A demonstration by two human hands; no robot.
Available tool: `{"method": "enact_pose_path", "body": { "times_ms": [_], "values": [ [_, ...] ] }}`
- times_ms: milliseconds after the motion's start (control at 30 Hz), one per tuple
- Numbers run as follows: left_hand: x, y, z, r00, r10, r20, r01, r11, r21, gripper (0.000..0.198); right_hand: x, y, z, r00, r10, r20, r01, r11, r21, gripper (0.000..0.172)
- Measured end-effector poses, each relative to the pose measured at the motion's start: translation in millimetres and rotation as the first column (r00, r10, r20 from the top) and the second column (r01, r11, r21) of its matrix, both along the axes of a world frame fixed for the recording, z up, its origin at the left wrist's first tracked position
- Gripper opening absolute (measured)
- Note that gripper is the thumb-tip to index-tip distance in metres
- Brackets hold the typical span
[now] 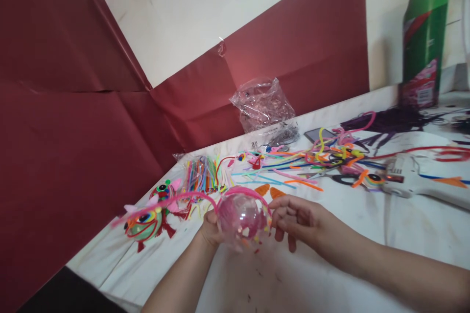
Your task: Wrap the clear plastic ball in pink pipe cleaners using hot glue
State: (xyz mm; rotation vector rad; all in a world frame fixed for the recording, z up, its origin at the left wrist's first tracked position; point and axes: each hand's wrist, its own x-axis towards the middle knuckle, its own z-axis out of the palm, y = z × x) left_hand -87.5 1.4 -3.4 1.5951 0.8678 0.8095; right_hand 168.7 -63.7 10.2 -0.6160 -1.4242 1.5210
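Note:
A clear plastic ball (243,217) is in my left hand (212,227), which grips it from the left side. Over the top of the ball curves a pink pipe cleaner (187,195), its long free end reaching out to the left. My right hand (295,217) is at the ball's right side, its thumb and index finger closed at the pipe cleaner there and the other fingers curled below. Small coloured bits show through or on the ball, blurred. Behind lie two orange cut pieces (276,192).
Decorated ball figures (145,222) with tassels stand at left. Bundled pipe cleaners (201,173) and loose ones (293,161) lie behind, with scissors (341,179). At right are a white glue gun (411,181), purple strands (392,120) and a green bottle (424,49). A plastic bag (262,105) leans at the back.

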Motion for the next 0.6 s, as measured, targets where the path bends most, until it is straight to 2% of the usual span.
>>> {"method": "enact_pose_path", "body": {
  "times_ms": [167,333,433,600],
  "values": [
    [7,0,4.3,0.973,0.001,0.231,0.031,0.991,-0.133,0.086,0,5,-1.6,0.996,-0.084,0.031,0.086,0.995,-0.058,0.035],
    [19,-1,7.9,0.856,0.113,0.504,0.064,0.945,-0.321,0.075,-3,6,-6.4,0.996,-0.055,0.072,0.061,0.995,-0.076,0.031],
    [25,-1,9.9,0.845,0.135,0.518,0.073,0.93,-0.36,0.08,-3,6,-9.3,0.996,-0.051,0.074,0.057,0.996,-0.075,0.03],
    [30,-2,13.3,0.861,0.11,0.496,0.08,0.935,-0.346,0.086,-2,9,-11.4,0.995,-0.065,0.081,0.071,0.995,-0.076,0.03]
  ]
}}
